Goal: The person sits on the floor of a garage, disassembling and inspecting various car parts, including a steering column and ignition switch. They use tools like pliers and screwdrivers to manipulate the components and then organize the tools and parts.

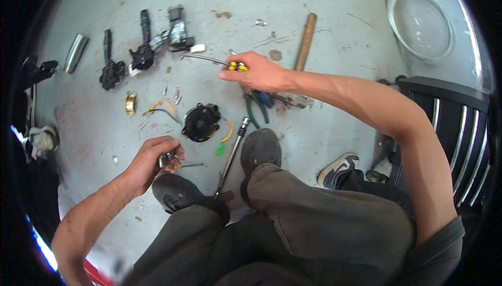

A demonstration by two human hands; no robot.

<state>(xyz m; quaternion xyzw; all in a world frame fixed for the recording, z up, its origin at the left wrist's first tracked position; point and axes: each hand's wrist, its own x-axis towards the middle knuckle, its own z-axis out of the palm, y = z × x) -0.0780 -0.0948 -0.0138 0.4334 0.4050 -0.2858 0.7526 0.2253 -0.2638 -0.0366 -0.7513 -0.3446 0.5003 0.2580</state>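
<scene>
My right hand [256, 71] is closed around a yellow-and-black handle [238, 67]. From it a thin metal shaft [204, 58] points left, like a screwdriver. Lower left, above my shoe, my left hand [157, 155] has its fingers curled round a shiny metal cylindrical part [166, 159]; a thin rod [192, 165] sticks out to the right beside it. Between the hands a round black part [201, 123] with yellow wires and a green connector [220, 150] lies on the floor. Just below my right hand are green-handled pliers [257, 111], partly covered.
A hammer's wooden handle [306, 43] lies beyond my right forearm. A long socket wrench [231, 158] rests between my shoes. Farther left lie black lever switches [142, 56], a metal tube [77, 53], a brass-coloured ring [130, 104] and small screws [177, 98]. Another person's shoe [337, 170] is at right.
</scene>
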